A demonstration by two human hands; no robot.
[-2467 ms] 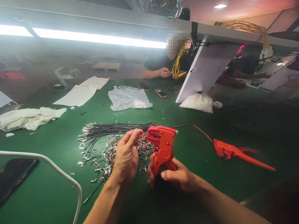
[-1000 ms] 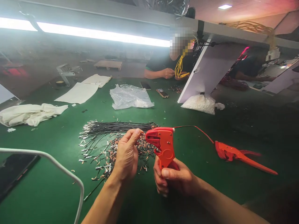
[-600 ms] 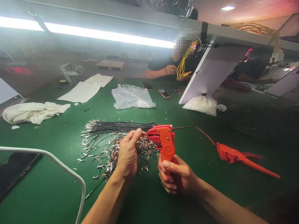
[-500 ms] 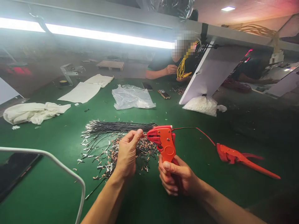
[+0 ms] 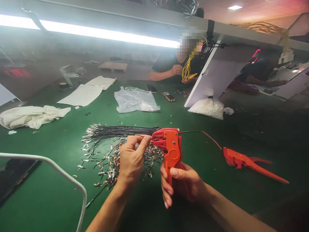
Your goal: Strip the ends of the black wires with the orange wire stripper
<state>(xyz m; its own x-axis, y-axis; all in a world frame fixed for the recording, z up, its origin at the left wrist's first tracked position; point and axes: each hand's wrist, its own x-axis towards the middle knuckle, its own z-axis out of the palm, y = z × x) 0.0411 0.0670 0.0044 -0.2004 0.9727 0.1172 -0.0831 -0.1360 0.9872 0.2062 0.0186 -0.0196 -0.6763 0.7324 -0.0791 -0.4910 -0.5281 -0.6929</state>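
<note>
My right hand (image 5: 181, 182) is wrapped round the handles of an orange-red wire stripper (image 5: 172, 145), its jaws pointing left. My left hand (image 5: 132, 158) pinches a thin wire (image 5: 149, 137) between thumb and forefinger, right at those jaws; most of the wire is hidden. Behind the hands lies a bundle of black wires (image 5: 120, 131) with pale metal ends. Under and around my left hand is a heap of short wire scraps (image 5: 152, 154), black with copper-coloured bits. A second orange wire stripper (image 5: 246, 161) rests on the green table to the right.
A white cable or tube (image 5: 55, 166) curves across the left front. Farther back lie a white cloth (image 5: 36, 116), a clear plastic bag (image 5: 136, 100), a phone (image 5: 168, 96) and a bag of white pieces (image 5: 209, 108). Across the table, a person (image 5: 166, 72) handles yellow wires (image 5: 187, 69).
The fingers of my right hand have loosened and stretched out on the stripper's handles, and its jaws have parted. My left hand stays pinched at the jaws. The view has shifted slightly.
</note>
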